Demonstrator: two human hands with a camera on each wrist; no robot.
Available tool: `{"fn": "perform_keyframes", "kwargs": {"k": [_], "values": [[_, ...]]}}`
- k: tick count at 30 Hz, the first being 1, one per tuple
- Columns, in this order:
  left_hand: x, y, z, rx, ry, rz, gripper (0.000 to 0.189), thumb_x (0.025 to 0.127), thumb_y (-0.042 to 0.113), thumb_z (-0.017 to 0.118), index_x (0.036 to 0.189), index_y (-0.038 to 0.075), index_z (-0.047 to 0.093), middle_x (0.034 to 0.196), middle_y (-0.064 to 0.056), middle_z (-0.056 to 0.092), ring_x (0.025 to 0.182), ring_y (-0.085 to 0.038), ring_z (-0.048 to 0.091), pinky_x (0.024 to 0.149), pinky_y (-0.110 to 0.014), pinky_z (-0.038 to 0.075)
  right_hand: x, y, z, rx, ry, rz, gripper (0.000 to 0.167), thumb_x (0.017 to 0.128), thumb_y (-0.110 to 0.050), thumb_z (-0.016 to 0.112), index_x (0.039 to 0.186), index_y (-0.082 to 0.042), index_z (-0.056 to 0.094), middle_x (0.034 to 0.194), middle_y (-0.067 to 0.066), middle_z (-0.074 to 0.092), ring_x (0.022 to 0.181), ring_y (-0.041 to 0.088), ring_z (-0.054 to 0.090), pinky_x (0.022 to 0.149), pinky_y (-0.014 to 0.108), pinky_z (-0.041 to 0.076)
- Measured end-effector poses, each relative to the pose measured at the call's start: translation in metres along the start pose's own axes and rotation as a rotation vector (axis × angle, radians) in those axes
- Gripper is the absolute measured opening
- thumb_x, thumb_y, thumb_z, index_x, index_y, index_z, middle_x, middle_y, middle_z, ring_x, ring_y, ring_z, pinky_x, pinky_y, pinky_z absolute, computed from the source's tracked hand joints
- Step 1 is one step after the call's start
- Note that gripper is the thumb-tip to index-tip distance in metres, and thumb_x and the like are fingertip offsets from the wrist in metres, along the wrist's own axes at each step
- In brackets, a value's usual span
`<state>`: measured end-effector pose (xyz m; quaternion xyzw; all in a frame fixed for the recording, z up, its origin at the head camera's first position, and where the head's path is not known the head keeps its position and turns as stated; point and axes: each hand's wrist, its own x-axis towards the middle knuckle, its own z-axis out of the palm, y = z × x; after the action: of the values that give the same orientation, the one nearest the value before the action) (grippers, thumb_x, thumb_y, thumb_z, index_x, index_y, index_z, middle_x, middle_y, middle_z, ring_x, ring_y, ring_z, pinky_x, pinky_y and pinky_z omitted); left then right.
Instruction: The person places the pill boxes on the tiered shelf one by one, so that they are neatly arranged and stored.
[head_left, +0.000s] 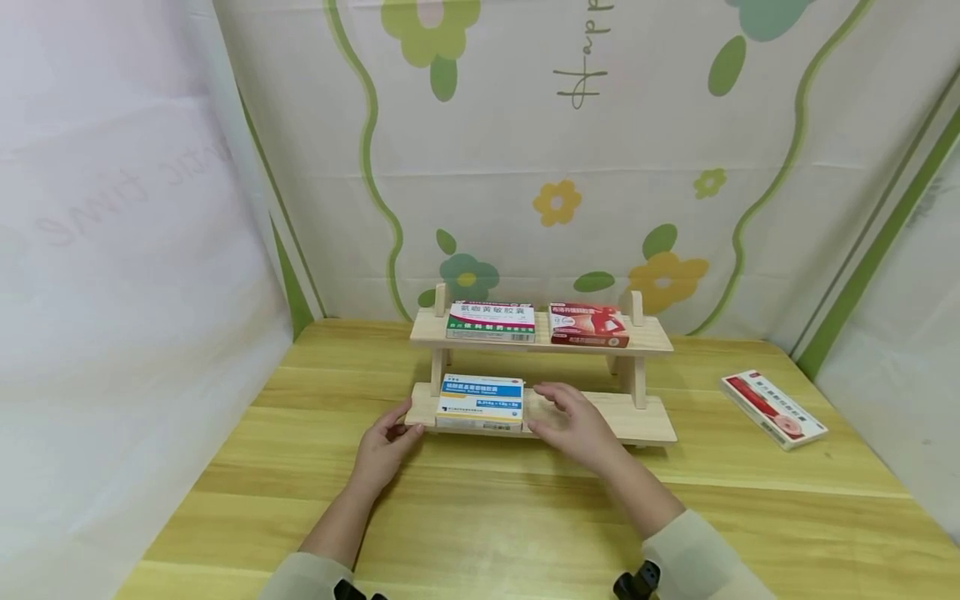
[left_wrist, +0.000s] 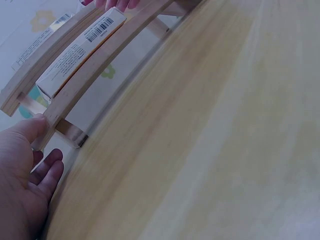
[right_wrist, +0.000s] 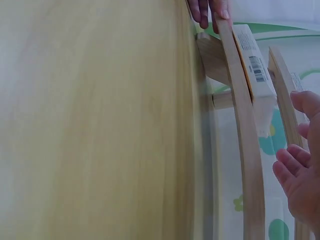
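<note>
A two-tier wooden display rack [head_left: 645,421] stands on the table. My left hand [head_left: 384,450] holds the left end of its lower shelf; in the left wrist view the thumb lies on the board's end, other fingers below. On that shelf, toward the left, lies a blue-and-white medicine box [head_left: 480,403]. My right hand [head_left: 577,425] is beside the box's right end with fingers loosely bent and apart from it in the right wrist view [right_wrist: 300,175]. A white, pink and green medicine box [head_left: 491,322] and a red medicine box [head_left: 588,324] lie on the upper shelf.
A white-and-red medicine box [head_left: 774,408] lies on the wooden table [head_left: 480,517] to the right of the rack. Behind the table hangs a flower-printed cloth [head_left: 487,150], with white cloth [head_left: 112,250] along the left side.
</note>
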<state>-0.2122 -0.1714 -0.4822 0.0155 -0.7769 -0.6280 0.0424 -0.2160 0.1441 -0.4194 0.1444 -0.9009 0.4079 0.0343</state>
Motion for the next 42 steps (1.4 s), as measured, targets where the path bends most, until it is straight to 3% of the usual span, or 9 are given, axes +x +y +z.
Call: {"fn": "perform_keyframes", "kwargs": {"k": [5, 14, 23, 29, 33, 39, 42], "values": [[0.001, -0.001, 0.000, -0.009, -0.001, -0.005, 0.057, 0.091, 0.016, 0.070, 0.143, 0.006, 0.049, 0.150, -0.015, 0.045, 0.114, -0.025, 0.056, 0.080, -0.010, 0.048, -0.007, 0.004, -0.016, -0.009, 0.006, 0.036, 0.055, 0.089, -0.032, 0.073, 0.138, -0.015, 0.055, 0.144, 0.010, 0.051, 0.128, 0.039, 0.051, 0.105, 0.057, 0.043], [0.000, -0.001, -0.001, 0.000, -0.007, 0.006, 0.056, 0.092, 0.015, 0.070, 0.143, 0.005, 0.049, 0.149, -0.017, 0.045, 0.114, -0.025, 0.057, 0.080, -0.010, 0.048, -0.023, 0.023, -0.053, -0.031, 0.082, -0.004, 0.056, 0.091, -0.031, 0.071, 0.139, -0.009, 0.052, 0.143, 0.015, 0.050, 0.130, 0.040, 0.047, 0.105, 0.059, 0.042], [0.001, -0.002, 0.000, 0.005, 0.006, 0.001, 0.054, 0.091, 0.015, 0.070, 0.141, 0.006, 0.052, 0.147, -0.016, 0.048, 0.110, -0.021, 0.057, 0.080, -0.011, 0.048, -0.041, 0.048, -0.095, -0.040, 0.130, 0.083, 0.062, 0.094, -0.034, 0.067, 0.143, -0.004, 0.045, 0.148, 0.024, 0.040, 0.131, 0.050, 0.040, 0.103, 0.065, 0.038], [0.001, -0.002, 0.000, 0.004, 0.008, -0.003, 0.054, 0.091, 0.014, 0.070, 0.141, 0.006, 0.052, 0.146, -0.016, 0.049, 0.108, -0.020, 0.058, 0.080, -0.010, 0.049, -0.057, 0.070, -0.126, -0.115, 0.196, 0.134, 0.064, 0.096, -0.038, 0.062, 0.145, -0.003, 0.042, 0.147, 0.030, 0.039, 0.127, 0.055, 0.041, 0.095, 0.067, 0.041], [0.001, -0.001, 0.000, 0.002, 0.007, 0.000, 0.053, 0.091, 0.012, 0.070, 0.141, 0.005, 0.052, 0.146, -0.017, 0.048, 0.109, -0.021, 0.058, 0.079, -0.011, 0.049, -0.066, 0.087, -0.143, -0.157, 0.257, 0.127, 0.063, 0.096, -0.036, 0.062, 0.144, -0.001, 0.043, 0.144, 0.031, 0.043, 0.123, 0.055, 0.043, 0.093, 0.067, 0.041], [0.000, -0.001, 0.000, 0.008, 0.002, 0.003, 0.054, 0.092, 0.012, 0.069, 0.142, 0.005, 0.051, 0.146, -0.018, 0.048, 0.110, -0.024, 0.058, 0.079, -0.010, 0.049, -0.074, 0.111, -0.162, -0.189, 0.282, 0.156, 0.065, 0.097, -0.037, 0.061, 0.146, 0.001, 0.041, 0.144, 0.033, 0.041, 0.126, 0.055, 0.039, 0.096, 0.067, 0.037], [0.000, -0.001, 0.000, 0.004, 0.003, 0.004, 0.054, 0.092, 0.012, 0.069, 0.142, 0.005, 0.051, 0.146, -0.018, 0.049, 0.111, -0.024, 0.058, 0.079, -0.010, 0.049, -0.077, 0.124, -0.170, -0.233, 0.295, 0.184, 0.065, 0.097, -0.039, 0.060, 0.145, 0.000, 0.042, 0.141, 0.036, 0.042, 0.124, 0.055, 0.039, 0.090, 0.068, 0.037]]}}
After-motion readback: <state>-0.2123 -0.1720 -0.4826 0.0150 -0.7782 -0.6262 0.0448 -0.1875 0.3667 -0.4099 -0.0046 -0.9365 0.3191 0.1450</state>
